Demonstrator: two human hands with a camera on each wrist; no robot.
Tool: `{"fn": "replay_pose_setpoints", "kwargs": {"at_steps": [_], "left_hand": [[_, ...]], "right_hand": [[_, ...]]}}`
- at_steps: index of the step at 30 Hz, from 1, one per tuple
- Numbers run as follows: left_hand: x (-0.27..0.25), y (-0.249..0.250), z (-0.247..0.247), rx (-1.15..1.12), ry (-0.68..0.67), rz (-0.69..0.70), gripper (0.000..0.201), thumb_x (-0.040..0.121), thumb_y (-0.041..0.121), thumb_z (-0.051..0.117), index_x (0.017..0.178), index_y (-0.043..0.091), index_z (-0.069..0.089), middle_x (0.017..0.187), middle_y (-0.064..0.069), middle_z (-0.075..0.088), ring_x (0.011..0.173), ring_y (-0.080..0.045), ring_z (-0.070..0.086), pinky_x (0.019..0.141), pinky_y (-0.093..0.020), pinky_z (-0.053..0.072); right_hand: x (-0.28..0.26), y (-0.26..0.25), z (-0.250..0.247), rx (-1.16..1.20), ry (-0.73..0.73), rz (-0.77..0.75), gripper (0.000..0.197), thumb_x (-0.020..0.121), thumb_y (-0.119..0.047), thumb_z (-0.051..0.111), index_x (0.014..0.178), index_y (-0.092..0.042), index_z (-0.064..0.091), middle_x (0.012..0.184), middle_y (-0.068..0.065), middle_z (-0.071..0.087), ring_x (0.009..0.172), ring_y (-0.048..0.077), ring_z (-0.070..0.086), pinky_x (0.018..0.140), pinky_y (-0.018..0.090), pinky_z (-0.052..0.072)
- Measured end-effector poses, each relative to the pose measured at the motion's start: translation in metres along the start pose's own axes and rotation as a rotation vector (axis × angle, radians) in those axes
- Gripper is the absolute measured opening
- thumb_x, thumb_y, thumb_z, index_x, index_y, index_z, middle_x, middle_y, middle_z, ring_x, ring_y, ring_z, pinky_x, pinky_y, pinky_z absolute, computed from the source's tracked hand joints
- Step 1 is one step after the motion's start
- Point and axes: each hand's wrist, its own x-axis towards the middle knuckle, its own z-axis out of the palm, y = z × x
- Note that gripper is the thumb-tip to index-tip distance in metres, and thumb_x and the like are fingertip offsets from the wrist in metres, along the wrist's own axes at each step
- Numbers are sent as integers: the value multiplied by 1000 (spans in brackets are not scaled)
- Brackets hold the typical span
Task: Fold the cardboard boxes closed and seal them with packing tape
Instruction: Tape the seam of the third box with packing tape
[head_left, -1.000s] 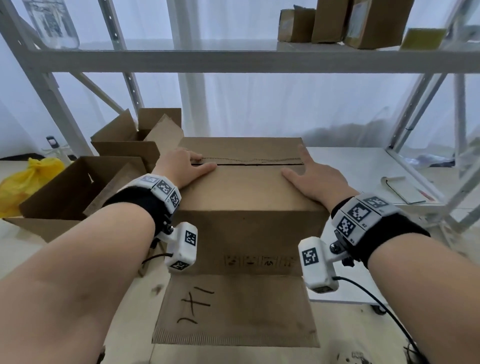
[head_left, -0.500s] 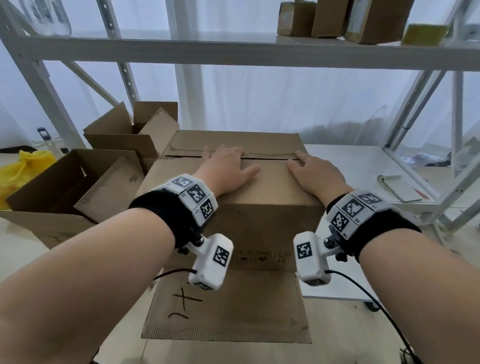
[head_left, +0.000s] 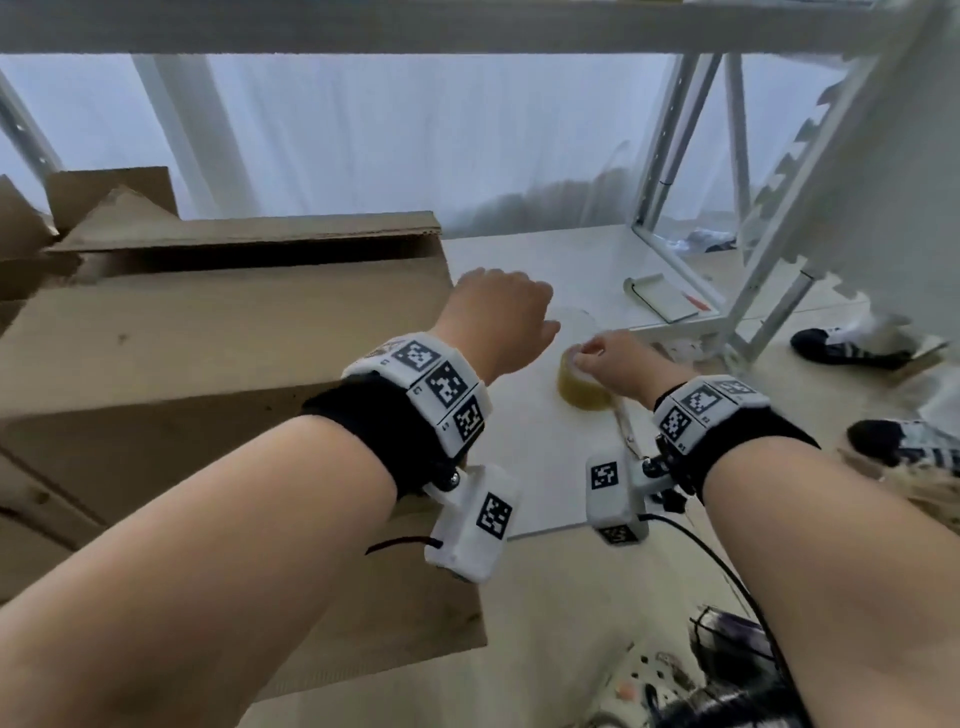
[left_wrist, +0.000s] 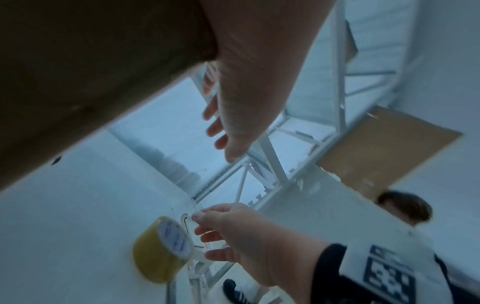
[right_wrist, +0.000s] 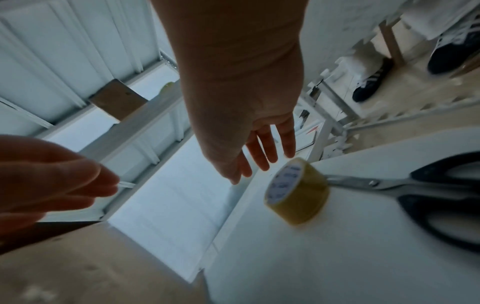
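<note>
Yellowish roll of clear packing tape (head_left: 582, 387): on white tabletop (head_left: 540, 467), just beneath right hand (head_left: 615, 358) fingers (right_wrist: 262, 152), extended and loosely spread, apparently not touching. Left hand (head_left: 496, 317): fingers relaxed, empty.

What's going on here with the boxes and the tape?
A person is packing cardboard boxes. The big box sits on the left with its top flaps folded down but not taped, a dark gap showing between them. Both hands are off it and reaching for the roll of yellowish packing tape on the white table. The right hand is just at the roll, fingers extended; the left hand hovers beside it, open. Scissors lie right behind the roll.
</note>
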Motion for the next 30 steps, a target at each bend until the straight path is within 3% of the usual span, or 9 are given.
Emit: {"fn": "replay_pose_setpoints", "kwargs": {"at_steps": [3,5,10,12,14,16,20,24,30], "left_hand": [[9,6,8,102,-35,54,39,97,41,40,118,15,58,114,-8,62,103,-28,58,78,-34,38],[17,-1,6,39,-67,-6,40,97,42,39,118,14,58,114,-8,62,105,-28,57,82,-35,40],[28,-10,4,-158,-85,-105,37,96,37,42,114,12,62,113,-6,63,104,-24,55,84,-34,45],[28,-8,8,-174,-88,-104,36,97,37,42,114,13,62,114,-4,62,103,-22,55,79,-31,43],[29,-8,10,-182,-76,-106,35,97,37,42,115,15,61,115,-2,62,104,-21,55,76,-29,40],[29,-8,9,-211,-56,-116,34,97,36,42,116,15,61,116,-1,62,105,-20,55,79,-30,42],[25,-10,2,-328,52,-140,28,97,31,43,114,18,62,113,1,64,99,-16,57,81,-26,43],[15,-10,-8,-430,255,-128,25,95,21,45,111,17,64,109,1,64,84,-12,52,75,-23,38],[-7,-31,-15,-319,482,-37,27,90,21,48,109,14,65,116,-3,64,112,-25,52,98,-38,37]], "right_hand": [[7,27,3,-134,-9,12,39,96,-30,51,122,-3,60,123,14,60,114,29,55,93,29,39],[21,42,12,-201,-9,13,46,93,-34,53,130,-7,54,133,11,55,124,30,49,105,35,36],[54,45,41,-533,-171,-3,54,94,-35,50,145,-23,38,147,1,43,139,25,33,116,53,2],[60,38,45,-634,-154,-15,47,94,-26,46,141,-26,42,142,-1,46,136,24,36,116,50,7],[64,30,45,-639,7,-83,34,93,-16,41,124,-22,54,125,1,58,121,22,49,113,46,17],[64,21,45,-526,148,-145,26,93,-13,44,114,-19,57,112,3,64,112,23,55,107,42,21],[61,-9,41,-111,242,-269,26,94,-21,53,119,-12,57,110,7,65,107,28,58,96,37,36],[45,-49,23,398,280,-331,23,94,-18,53,111,-2,57,98,7,60,86,20,55,64,17,38],[14,-96,0,789,309,-406,24,91,-18,56,108,-1,59,96,13,67,83,24,64,72,34,52]]}}
